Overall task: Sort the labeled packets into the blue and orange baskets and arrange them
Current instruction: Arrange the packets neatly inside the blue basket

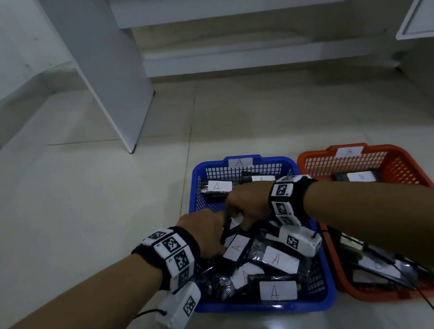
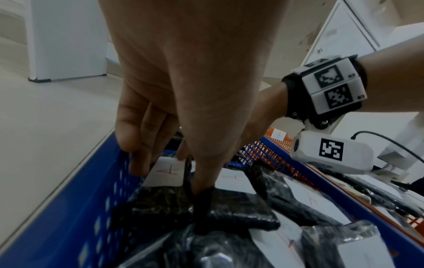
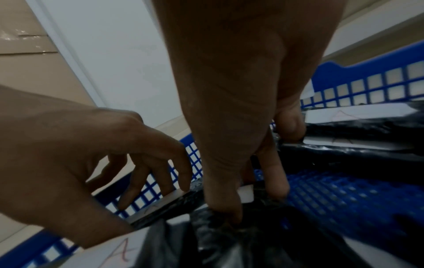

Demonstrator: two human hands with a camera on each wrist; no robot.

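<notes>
On the floor: blue basket [image 1: 267, 309], packets marked A piled inside; orange basket [image 1: 402, 163] beside it. Left hand [image 1: 206, 232] and right hand [image 1: 246, 202] apparently both pinch one packet [image 3: 174, 204] near the basket's left wall.

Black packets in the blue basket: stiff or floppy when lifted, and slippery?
The black packets probably flop: the wrap crumples where the right hand pinches one. Glossy highlights suggest slick film, so a pinch may slide. They lie in a loose pile in the blue basket, so neighbours may shift.

office-like room: tiled floor [image 1: 76, 201], white desk panels [image 1: 111, 76].
</notes>
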